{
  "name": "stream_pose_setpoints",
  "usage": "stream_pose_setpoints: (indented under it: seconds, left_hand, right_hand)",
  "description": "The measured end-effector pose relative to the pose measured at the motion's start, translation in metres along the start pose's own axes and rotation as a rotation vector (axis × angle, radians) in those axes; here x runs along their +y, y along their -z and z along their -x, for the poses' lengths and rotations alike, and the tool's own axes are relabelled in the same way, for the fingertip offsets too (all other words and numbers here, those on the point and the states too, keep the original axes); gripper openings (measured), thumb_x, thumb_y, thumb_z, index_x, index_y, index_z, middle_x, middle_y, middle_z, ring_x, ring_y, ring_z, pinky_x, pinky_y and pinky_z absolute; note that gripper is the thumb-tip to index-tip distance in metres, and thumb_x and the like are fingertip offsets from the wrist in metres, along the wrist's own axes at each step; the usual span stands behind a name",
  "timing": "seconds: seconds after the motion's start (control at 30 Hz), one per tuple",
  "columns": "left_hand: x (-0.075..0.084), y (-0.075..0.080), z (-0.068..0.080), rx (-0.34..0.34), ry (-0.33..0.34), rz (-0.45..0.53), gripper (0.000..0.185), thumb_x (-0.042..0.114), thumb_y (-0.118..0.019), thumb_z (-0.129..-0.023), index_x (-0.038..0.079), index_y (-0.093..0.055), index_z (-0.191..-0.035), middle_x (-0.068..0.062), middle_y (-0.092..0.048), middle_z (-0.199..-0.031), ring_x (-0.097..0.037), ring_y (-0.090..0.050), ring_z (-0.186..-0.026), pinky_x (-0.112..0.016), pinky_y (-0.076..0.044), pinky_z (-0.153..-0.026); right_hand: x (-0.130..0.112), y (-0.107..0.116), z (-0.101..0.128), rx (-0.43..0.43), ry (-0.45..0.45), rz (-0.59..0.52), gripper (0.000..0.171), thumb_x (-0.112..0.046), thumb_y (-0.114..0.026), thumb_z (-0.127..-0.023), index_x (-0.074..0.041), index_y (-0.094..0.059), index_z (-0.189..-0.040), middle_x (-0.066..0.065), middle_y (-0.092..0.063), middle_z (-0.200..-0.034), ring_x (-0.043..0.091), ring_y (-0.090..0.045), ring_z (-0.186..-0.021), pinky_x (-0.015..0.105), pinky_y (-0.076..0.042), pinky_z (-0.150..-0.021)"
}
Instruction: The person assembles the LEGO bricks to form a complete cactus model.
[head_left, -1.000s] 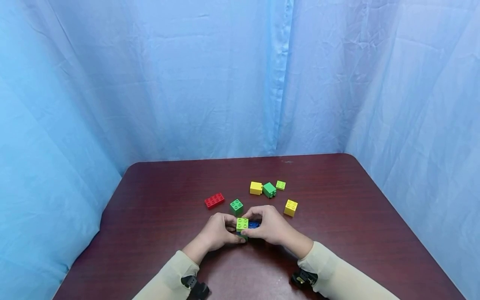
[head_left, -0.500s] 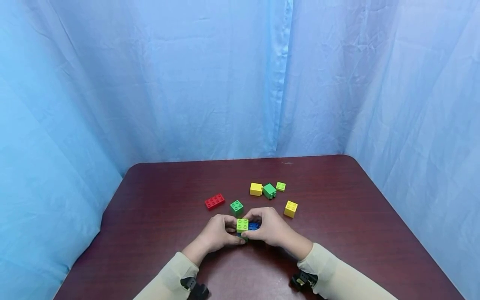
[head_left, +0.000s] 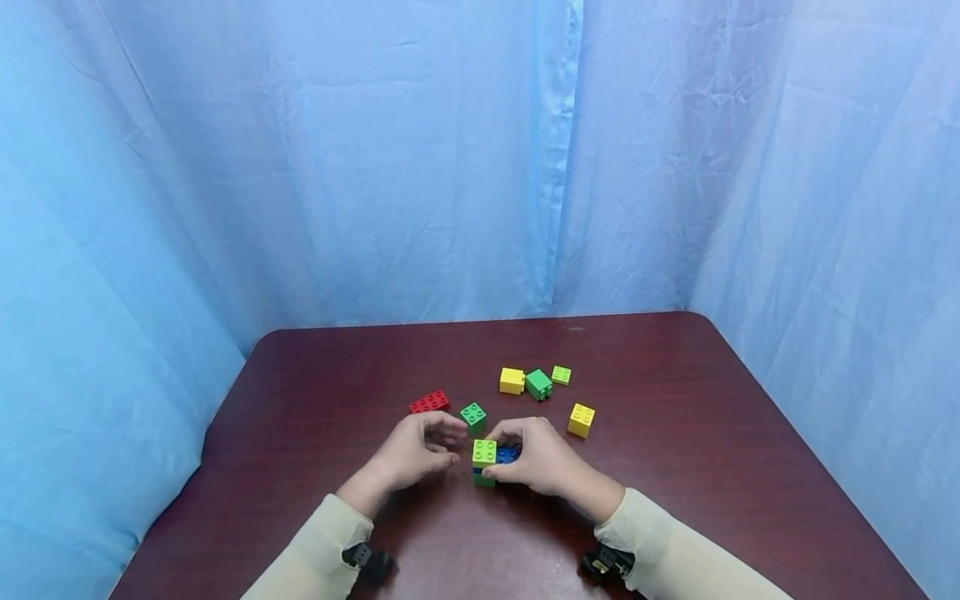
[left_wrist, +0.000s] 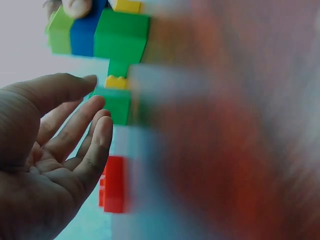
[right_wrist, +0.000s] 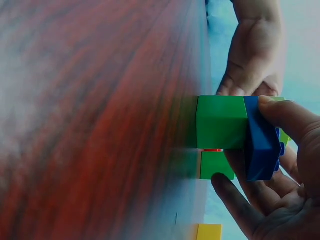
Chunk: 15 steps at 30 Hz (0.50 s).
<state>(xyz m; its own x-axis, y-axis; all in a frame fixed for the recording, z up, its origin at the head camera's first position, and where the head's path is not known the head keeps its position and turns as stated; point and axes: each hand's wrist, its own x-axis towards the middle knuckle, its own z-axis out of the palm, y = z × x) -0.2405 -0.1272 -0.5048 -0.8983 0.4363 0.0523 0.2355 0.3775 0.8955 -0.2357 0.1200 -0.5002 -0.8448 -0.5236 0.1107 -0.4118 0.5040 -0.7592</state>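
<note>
Gripping a small stack of bricks [head_left: 487,463], the right hand [head_left: 542,457] curls its fingers and thumb around it at the near middle of the dark red bench [head_left: 675,500]. In the stack a lime brick [head_left: 484,452] sits on a blue brick [head_left: 507,454], with a green brick [right_wrist: 220,122] under them resting on the bench. The left hand [head_left: 417,451] lies just left of the stack, apart from it, fingers loosely spread and holding nothing. Just beyond its fingertips stands a loose green brick [head_left: 473,414], with a red brick [head_left: 429,402] to its left. Farther back sit a yellow brick [head_left: 512,380], another green brick [head_left: 537,383] and a small lime brick [head_left: 561,374] close together; one more yellow brick [head_left: 581,419] stands to the right of the right hand.
</note>
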Motion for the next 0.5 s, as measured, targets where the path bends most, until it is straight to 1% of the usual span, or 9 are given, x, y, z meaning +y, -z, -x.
stream_pose_setpoints:
  seconds: [0.07, 0.13, 0.2, 0.3, 0.4, 0.5]
  left_hand:
    - [-0.001, 0.007, -0.002, 0.052, -0.010, -0.015, 0.040, 0.002, -0.077, -0.080, 0.006, -0.065, -0.118, -0.009, -0.068, -0.108, -0.026, -0.065, -0.098, -0.037, -0.053, -0.082]
    - [-0.001, 0.015, -0.005, 0.114, -0.013, -0.036, 0.037, 0.006, -0.077, -0.081, 0.008, -0.066, -0.116, -0.009, -0.068, -0.107, -0.023, -0.065, -0.095, -0.036, -0.053, -0.081]
    - [-0.002, 0.022, -0.007, 0.178, -0.004, -0.060, 0.034, 0.008, -0.078, -0.081, 0.010, -0.068, -0.113, -0.007, -0.069, -0.105, -0.020, -0.066, -0.093, -0.034, -0.054, -0.080]
    - [-0.003, 0.031, -0.011, 0.264, 0.016, -0.131, 0.025, 0.011, -0.078, -0.081, 0.013, -0.071, -0.105, -0.005, -0.069, -0.102, -0.018, -0.065, -0.087, -0.033, -0.054, -0.076]
    - [-0.005, 0.037, -0.015, 0.309, 0.047, -0.202, 0.021, 0.015, -0.078, -0.082, 0.014, -0.072, -0.102, -0.003, -0.069, -0.100, -0.018, -0.064, -0.084, -0.033, -0.054, -0.074]
    - [-0.009, 0.039, -0.020, 0.319, 0.070, -0.243, 0.023, 0.017, -0.078, -0.082, 0.015, -0.071, -0.104, -0.003, -0.068, -0.100, -0.019, -0.063, -0.085, -0.036, -0.053, -0.075]
  right_hand:
    - [0.000, 0.000, 0.000, 0.001, 0.000, 0.006, 0.026, -0.042, -0.083, -0.073, -0.034, -0.068, -0.094, -0.017, -0.066, -0.089, 0.007, -0.061, -0.079, 0.028, -0.052, -0.069]
    - [0.000, 0.000, 0.000, 0.000, 0.002, 0.013, 0.026, -0.043, -0.083, -0.073, -0.034, -0.068, -0.094, -0.017, -0.066, -0.088, 0.007, -0.061, -0.078, 0.028, -0.052, -0.069]
    - [0.000, 0.000, 0.000, -0.002, 0.003, 0.025, 0.027, -0.044, -0.083, -0.073, -0.035, -0.068, -0.094, -0.017, -0.066, -0.088, 0.006, -0.061, -0.078, 0.028, -0.051, -0.069]
    - [-0.001, 0.000, 0.000, -0.005, -0.002, 0.041, 0.027, -0.045, -0.083, -0.073, -0.035, -0.068, -0.093, -0.018, -0.065, -0.088, 0.006, -0.060, -0.078, 0.027, -0.051, -0.069]
    - [-0.002, 0.000, 0.000, -0.005, -0.005, 0.065, 0.026, -0.044, -0.082, -0.074, -0.035, -0.067, -0.093, -0.018, -0.065, -0.088, 0.006, -0.060, -0.079, 0.027, -0.051, -0.069]
    - [-0.002, -0.001, 0.001, -0.005, -0.007, 0.089, 0.026, -0.044, -0.082, -0.075, -0.035, -0.065, -0.093, -0.018, -0.064, -0.088, 0.006, -0.059, -0.078, 0.026, -0.051, -0.068]
